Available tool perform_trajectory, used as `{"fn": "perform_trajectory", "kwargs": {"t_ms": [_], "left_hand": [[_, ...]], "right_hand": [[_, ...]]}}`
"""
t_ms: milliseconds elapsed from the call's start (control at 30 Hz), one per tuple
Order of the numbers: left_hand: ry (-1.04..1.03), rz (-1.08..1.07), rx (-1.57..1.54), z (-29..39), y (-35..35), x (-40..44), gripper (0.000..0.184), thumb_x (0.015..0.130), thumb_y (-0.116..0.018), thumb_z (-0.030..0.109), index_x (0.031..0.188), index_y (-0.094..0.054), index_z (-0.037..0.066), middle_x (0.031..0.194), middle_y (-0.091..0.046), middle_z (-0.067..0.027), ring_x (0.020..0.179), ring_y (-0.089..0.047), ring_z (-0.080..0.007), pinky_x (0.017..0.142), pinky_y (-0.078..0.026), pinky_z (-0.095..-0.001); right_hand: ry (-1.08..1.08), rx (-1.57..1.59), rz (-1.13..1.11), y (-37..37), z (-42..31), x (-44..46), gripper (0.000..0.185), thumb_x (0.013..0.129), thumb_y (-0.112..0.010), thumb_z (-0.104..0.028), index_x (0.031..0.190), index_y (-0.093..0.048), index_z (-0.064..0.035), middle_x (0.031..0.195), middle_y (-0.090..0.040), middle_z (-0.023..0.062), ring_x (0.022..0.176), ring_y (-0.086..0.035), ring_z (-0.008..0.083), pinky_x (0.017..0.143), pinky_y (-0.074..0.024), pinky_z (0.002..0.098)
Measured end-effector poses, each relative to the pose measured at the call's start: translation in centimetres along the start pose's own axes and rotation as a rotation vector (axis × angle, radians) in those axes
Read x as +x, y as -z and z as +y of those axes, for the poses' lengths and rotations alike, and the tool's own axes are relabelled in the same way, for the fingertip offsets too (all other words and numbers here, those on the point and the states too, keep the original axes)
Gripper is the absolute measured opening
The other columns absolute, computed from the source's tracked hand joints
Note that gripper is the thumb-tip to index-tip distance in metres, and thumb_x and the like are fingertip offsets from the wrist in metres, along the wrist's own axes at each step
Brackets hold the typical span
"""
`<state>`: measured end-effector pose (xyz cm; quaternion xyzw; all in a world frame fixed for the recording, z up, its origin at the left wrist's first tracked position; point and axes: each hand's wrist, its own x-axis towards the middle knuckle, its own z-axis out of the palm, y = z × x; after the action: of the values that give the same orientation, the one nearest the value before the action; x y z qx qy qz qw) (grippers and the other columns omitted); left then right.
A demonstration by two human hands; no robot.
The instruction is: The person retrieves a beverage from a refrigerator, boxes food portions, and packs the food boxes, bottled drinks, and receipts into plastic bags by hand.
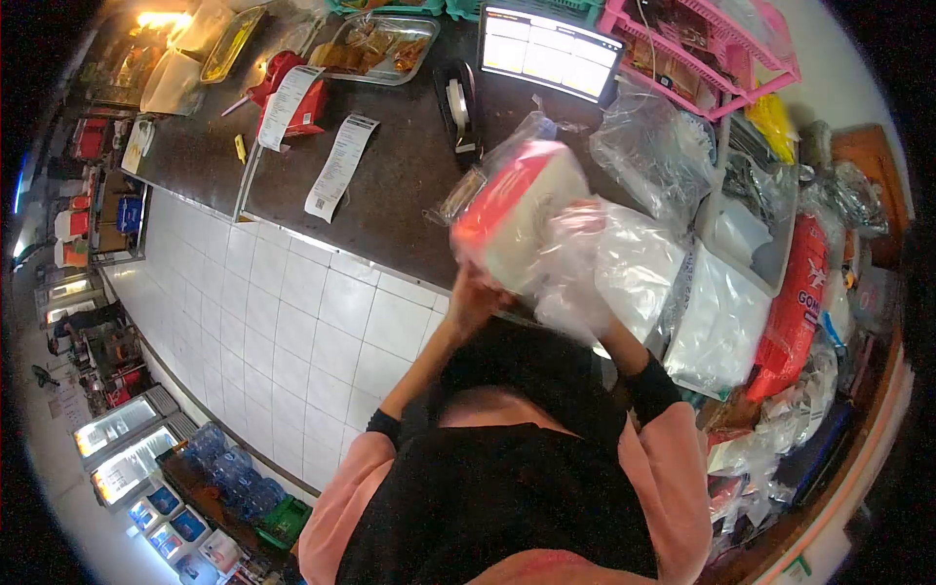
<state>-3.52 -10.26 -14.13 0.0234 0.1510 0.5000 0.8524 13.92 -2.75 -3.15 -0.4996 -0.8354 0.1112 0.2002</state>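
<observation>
Box, red and white, tilted, blurred, left hand pinching its lower end, right hand blurred, grip unclear

In front of you there is a flat, dark brown worktop, which runs across the upper part of your view. Beyond its straight edge you see a floor of square white tiles with thin darker lines between them. At your upper right is a plain whitish wall. At your lower left are lit, white-framed cabinets with glass doors. At your upper left shines a warm yellow light.
</observation>
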Motion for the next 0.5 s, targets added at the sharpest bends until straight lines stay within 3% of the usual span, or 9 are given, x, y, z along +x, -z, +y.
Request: {"fn": "perform_trajectory", "kwargs": {"t_ms": [33,133,200,233,267,367,400,433,500], "left_hand": [[0.011,0.195,0.107,2.0,-1.0,0.5,0.053,0.087,-0.038,0.047,0.118,-0.045,0.005,0.112,-0.052,-0.0123,0.086,-0.058,-0.0233,0.079,-0.047,-0.0383],[-0.514,-0.024,0.884,2.8,-6.5,1.0,0.053,0.084,-0.050,0.041,0.120,-0.043,0.003,0.110,-0.053,-0.0082,0.093,-0.052,-0.0146,0.080,-0.046,-0.0313],[-0.171,0.101,0.756,4.1,-7.8,2.3,0.043,0.088,-0.046,0.031,0.119,-0.043,0.002,0.106,-0.053,-0.0077,0.088,-0.053,-0.0122,0.073,-0.046,-0.0238],[-0.058,0.146,0.709,4.3,-7.9,2.7,0.040,0.090,-0.045,0.028,0.119,-0.043,0.001,0.104,-0.053,-0.0075,0.086,-0.054,-0.0113,0.071,-0.047,-0.0213],[-0.126,0.132,0.866,4.2,-7.1,3.0,0.041,0.090,-0.045,0.029,0.119,-0.043,0.001,0.106,-0.053,-0.0081,0.089,-0.053,-0.0133,0.073,-0.046,-0.0229],[-0.345,0.083,1.330,3.8,-4.7,4.4,0.043,0.089,-0.043,0.031,0.119,-0.043,0.000,0.109,-0.052,-0.0100,0.097,-0.051,-0.0191,0.081,-0.043,-0.0278],[-0.425,0.067,1.485,3.8,-4.5,4.9,0.044,0.089,-0.043,0.032,0.119,-0.043,0.000,0.110,-0.051,-0.0106,0.100,-0.050,-0.0211,0.083,-0.042,-0.0294],[-0.503,0.141,1.446,4.0,-7.0,4.2,0.045,0.086,-0.048,0.015,0.126,-0.035,0.000,0.115,-0.048,-0.0116,0.104,-0.048,-0.0200,0.088,-0.039,-0.0286],[-0.372,0.232,1.267,3.2,-7.6,3.3,0.050,0.083,-0.049,0.007,0.129,-0.030,0.001,0.117,-0.047,-0.0122,0.106,-0.047,-0.0201,0.090,-0.037,-0.0295]], "right_hand": [[0.009,-0.030,-0.001,-0.1,-0.1,0.1,0.023,0.070,-0.054,-0.014,0.089,-0.054,-0.0014,0.099,-0.050,0.0108,0.101,-0.045,0.0245,0.086,-0.0321,0.0395],[0.091,-0.080,-0.001,-0.8,0.1,1.2,0.028,0.068,-0.054,-0.013,0.092,-0.054,0.0001,0.103,-0.048,0.0119,0.103,-0.043,0.0253,0.089,-0.0294,0.0410],[0.439,-0.157,-0.177,-1.7,0.7,1.3,0.024,0.070,-0.051,-0.017,0.090,-0.056,-0.0035,0.096,-0.049,0.0111,0.096,-0.044,0.0240,0.083,-0.0332,0.0373],[0.525,-0.086,-0.101,-2.5,1.3,0.9,0.023,0.067,-0.053,-0.016,0.085,-0.057,-0.0028,0.088,-0.050,0.0100,0.092,-0.046,0.0252,0.082,-0.0343,0.0380],[0.523,-0.086,-0.101,-3.2,1.6,0.6,0.023,0.067,-0.053,-0.016,0.085,-0.057,-0.0028,0.088,-0.050,0.0100,0.092,-0.046,0.0252,0.082,-0.0343,0.0380],[0.135,0.379,0.003,-6.4,2.8,-0.5,0.031,0.061,-0.062,-0.017,0.087,-0.057,-0.0015,0.094,-0.052,0.0113,0.094,-0.047,0.0281,0.085,-0.0338,0.0380],[0.140,0.379,0.004,-6.3,2.6,-0.2,0.031,0.061,-0.062,-0.017,0.087,-0.057,-0.0015,0.094,-0.052,0.0113,0.094,-0.047,0.0281,0.085,-0.0338,0.0380],[0.118,0.329,0.141,-6.2,2.1,0.2,0.033,0.062,-0.064,-0.019,0.090,-0.058,-0.0024,0.095,-0.052,0.0121,0.093,-0.047,0.0291,0.084,-0.0352,0.0380],[0.041,0.523,0.170,-9.2,2.9,0.2,0.039,0.067,-0.063,-0.022,0.102,-0.057,-0.0046,0.110,-0.051,0.0096,0.104,-0.045,0.0273,0.087,-0.0342,0.0408]]}}
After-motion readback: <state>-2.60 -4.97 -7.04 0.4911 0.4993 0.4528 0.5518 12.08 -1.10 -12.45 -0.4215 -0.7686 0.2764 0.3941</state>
